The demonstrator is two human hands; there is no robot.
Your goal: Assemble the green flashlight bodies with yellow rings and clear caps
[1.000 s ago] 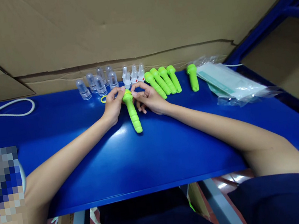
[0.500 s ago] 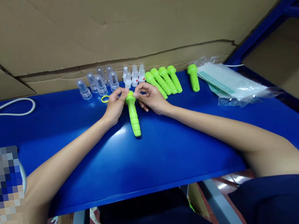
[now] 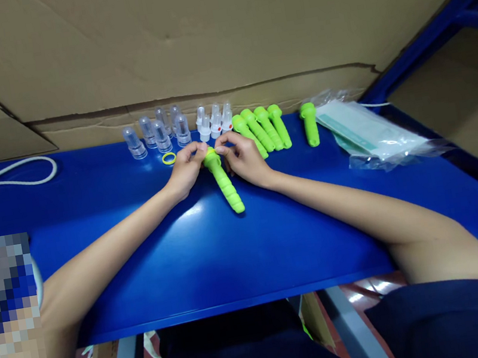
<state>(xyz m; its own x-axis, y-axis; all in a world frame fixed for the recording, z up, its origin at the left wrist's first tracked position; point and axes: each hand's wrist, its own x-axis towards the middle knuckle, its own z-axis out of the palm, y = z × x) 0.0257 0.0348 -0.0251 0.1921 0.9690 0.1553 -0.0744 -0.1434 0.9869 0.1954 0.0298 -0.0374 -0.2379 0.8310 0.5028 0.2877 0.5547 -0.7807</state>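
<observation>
A lime-green ribbed handle, shaped like a flashlight (image 3: 225, 186), lies tilted on the blue table, its wide head toward the back. At the head's left side, my left hand (image 3: 187, 167) pinches with thumb and forefinger. From the other side my right hand (image 3: 245, 158) has its thumb and forefinger closed at the same head, other fingers curled. Something yellowish shows at the head's far rim; whether it is a separate ring I cannot tell. Left of my left hand lies a yellow ring (image 3: 164, 162).
Several clear ribbed caps (image 3: 135, 144) stand at the back left. Beside them are three white-based clear pieces (image 3: 215, 123), red dots on two. Several green handles (image 3: 264, 129) lie behind my right hand, another green handle (image 3: 311, 125) farther right. A plastic-wrapped packet (image 3: 371, 128) and white cable (image 3: 46, 180) flank these.
The green handle's narrow end has swung to the right, leaving it slanted. Both hands stay at its head, with only slight finger shifts.
</observation>
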